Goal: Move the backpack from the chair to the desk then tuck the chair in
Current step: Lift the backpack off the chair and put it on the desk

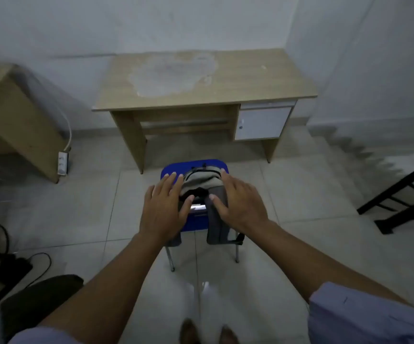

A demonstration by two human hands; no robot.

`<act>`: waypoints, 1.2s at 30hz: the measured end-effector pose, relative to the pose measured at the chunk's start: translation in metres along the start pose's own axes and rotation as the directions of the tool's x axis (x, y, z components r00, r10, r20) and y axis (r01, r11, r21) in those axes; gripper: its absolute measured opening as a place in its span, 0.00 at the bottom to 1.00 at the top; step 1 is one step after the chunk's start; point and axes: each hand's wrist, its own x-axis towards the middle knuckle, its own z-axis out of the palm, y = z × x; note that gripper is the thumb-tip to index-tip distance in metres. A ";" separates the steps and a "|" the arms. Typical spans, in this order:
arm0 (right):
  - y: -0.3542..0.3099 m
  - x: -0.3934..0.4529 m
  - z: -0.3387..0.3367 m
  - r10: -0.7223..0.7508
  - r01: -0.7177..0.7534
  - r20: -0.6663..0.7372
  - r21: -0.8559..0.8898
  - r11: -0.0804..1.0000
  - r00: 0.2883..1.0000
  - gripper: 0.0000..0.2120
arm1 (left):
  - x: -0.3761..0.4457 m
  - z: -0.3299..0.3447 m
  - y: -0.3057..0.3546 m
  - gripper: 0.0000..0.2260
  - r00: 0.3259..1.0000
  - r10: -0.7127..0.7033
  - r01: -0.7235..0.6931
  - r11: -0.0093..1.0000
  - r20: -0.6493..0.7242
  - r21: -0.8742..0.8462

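The grey fabric backpack (pixel 202 181) is seen on the blue plastic chair (pixel 170 168), which is set apart from the light wooden desk (pixel 238 80) over bare tile. The left hand (pixel 162 207) and right hand (pixel 240 202) are spread beside the backpack.

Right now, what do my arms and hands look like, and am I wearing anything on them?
Both hands, left and right, are bare: no gloves, rings or watch visible. The forearms are bare too. Pale lavender-blue sleeves are pushed up near the elbows.
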 end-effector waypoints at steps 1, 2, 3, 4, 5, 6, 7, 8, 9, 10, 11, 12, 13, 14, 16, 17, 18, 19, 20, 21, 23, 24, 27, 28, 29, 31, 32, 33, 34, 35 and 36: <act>0.001 -0.001 0.005 0.039 -0.039 0.045 0.016 0.999 0.998 0.37 | 0.000 0.003 -0.004 0.29 0.999 -0.014 0.014 1.000 0.040 -0.015; 0.002 -0.002 0.009 0.070 -0.072 0.087 0.020 0.997 0.994 0.39 | 0.001 0.005 -0.008 0.29 0.998 -0.025 0.027 0.999 0.065 -0.029; 0.004 -0.005 0.014 0.099 -0.100 0.125 0.005 0.995 0.987 0.41 | 0.000 0.010 -0.013 0.29 0.995 -0.029 0.032 0.999 0.095 -0.031; 0.005 -0.010 0.017 0.130 -0.131 0.164 -0.002 0.991 0.978 0.43 | -0.001 0.015 -0.018 0.29 0.991 -0.026 0.031 0.999 0.132 -0.034; 0.007 -0.012 0.021 0.152 -0.153 0.174 -0.006 0.988 0.973 0.44 | -0.001 0.017 -0.022 0.30 0.987 -0.021 0.026 0.999 0.161 -0.032; 0.006 -0.014 0.023 0.168 -0.171 0.165 0.004 0.985 0.972 0.45 | 0.000 0.019 -0.025 0.30 0.984 -0.006 0.011 0.999 0.175 -0.031; 0.007 -0.014 0.026 0.187 -0.191 0.146 0.018 0.981 0.972 0.46 | 0.001 0.020 -0.030 0.31 0.982 0.005 0.001 1.000 0.186 -0.030; 0.007 -0.015 0.028 0.202 -0.207 0.120 0.032 0.978 0.972 0.45 | 0.002 0.020 -0.034 0.31 0.980 0.013 -0.006 0.999 0.197 -0.039; 0.006 -0.015 0.029 0.227 -0.233 0.119 0.041 0.972 0.967 0.45 | 0.002 0.020 -0.036 0.31 0.978 0.020 -0.012 0.999 0.207 -0.041; 0.005 -0.016 0.030 0.252 -0.261 0.130 0.057 0.964 0.959 0.44 | 0.002 0.021 -0.038 0.32 0.976 0.027 -0.018 0.999 0.216 -0.046; 0.005 -0.016 0.031 0.284 -0.298 0.146 0.089 0.950 0.948 0.44 | 0.002 0.021 -0.039 0.32 0.975 0.029 -0.017 0.998 0.222 -0.056; 0.004 -0.015 0.031 0.316 -0.338 0.162 0.133 0.932 0.935 0.43 | 0.003 0.023 -0.041 0.32 0.974 0.035 -0.020 0.997 0.223 -0.069; 0.006 -0.014 0.031 0.347 -0.379 0.184 0.184 0.907 0.919 0.43 | 0.003 0.023 -0.042 0.32 0.973 0.042 -0.025 0.997 0.229 -0.077; 0.008 -0.011 0.029 0.375 -0.420 0.212 0.243 0.874 0.903 0.42 | 0.005 0.023 -0.043 0.31 0.971 0.053 -0.034 0.996 0.233 -0.084; 0.016 -0.003 0.021 0.402 -0.481 0.279 0.346 0.805 0.872 0.41 | 0.007 0.022 -0.044 0.31 0.965 0.071 -0.047 0.994 0.251 -0.099; 0.021 0.001 0.015 0.402 -0.496 0.306 0.368 0.787 0.863 0.40 | 0.008 0.022 -0.045 0.31 0.962 0.076 -0.051 0.994 0.261 -0.101; 0.026 0.006 0.010 0.395 -0.500 0.324 0.371 0.783 0.860 0.38 | 0.009 0.022 -0.045 0.31 0.959 0.078 -0.051 0.993 0.272 -0.105; 0.031 0.012 0.004 0.394 -0.499 0.330 0.357 0.790 0.858 0.35 | 0.010 0.022 -0.046 0.31 0.957 0.082 -0.053 0.992 0.278 -0.112; 0.034 0.017 -0.001 0.403 -0.498 0.318 0.327 0.803 0.858 0.32 | 0.011 0.022 -0.047 0.31 0.956 0.087 -0.054 0.991 0.282 -0.121; 0.036 0.024 -0.005 0.420 -0.492 0.285 0.267 0.829 0.862 0.29 | 0.013 0.022 -0.047 0.31 0.953 0.093 -0.057 0.990 0.287 -0.129; 0.035 0.038 -0.008 0.425 -0.445 0.183 0.082 0.892 0.886 0.24 | 0.016 0.023 -0.048 0.31 0.950 0.092 -0.051 0.988 0.297 -0.143; 0.033 0.045 -0.008 0.411 -0.415 0.136 0.007 0.910 0.902 0.21 | 0.018 0.024 -0.048 0.32 0.951 0.083 -0.040 0.988 0.298 -0.146; 0.020 0.061 -0.002 0.385 -0.384 0.061 -0.033 0.923 0.921 0.15 | 0.022 0.025 -0.048 0.32 0.961 0.034 0.011 0.987 0.276 -0.159; 0.016 0.065 0.001 0.384 -0.384 0.046 -0.012 0.923 0.922 0.15 | 0.024 0.026 -0.048 0.32 0.963 0.014 0.031 0.986 0.269 -0.163; 0.013 0.067 0.004 0.383 -0.384 0.033 0.018 0.923 0.923 0.14 | 0.025 0.027 -0.048 0.32 0.964 -0.002 0.048 0.985 0.264 -0.165; 0.010 0.069 0.010 0.383 -0.382 0.004 0.082 0.920 0.924 0.11 | 0.028 0.028 -0.048 0.32 0.968 -0.024 0.067 0.984 0.249 -0.166; 0.009 0.070 0.013 0.387 -0.384 -0.007 0.114 0.916 0.922 0.10 | 0.030 0.028 -0.048 0.31 0.970 -0.032 0.074 0.983 0.241 -0.168; 0.009 0.069 0.017 0.397 -0.391 -0.013 0.146 0.909 0.918 0.09 | 0.032 0.028 -0.047 0.31 0.971 -0.039 0.081 0.982 0.234 -0.172; 0.011 0.068 0.021 0.412 -0.403 -0.011 0.181 0.897 0.911 0.10 | 0.033 0.028 -0.046 0.30 0.973 -0.046 0.087 0.980 0.227 -0.177; 0.012 0.067 0.026 0.431 -0.422 0.005 0.210 0.882 0.902 0.10 | 0.033 0.029 -0.046 0.30 0.974 -0.053 0.095 0.979 0.220 -0.182; 0.015 0.066 0.030 0.444 -0.442 0.043 0.225 0.868 0.895 0.11 | 0.033 0.029 -0.045 0.29 0.975 -0.062 0.103 0.976 0.214 -0.190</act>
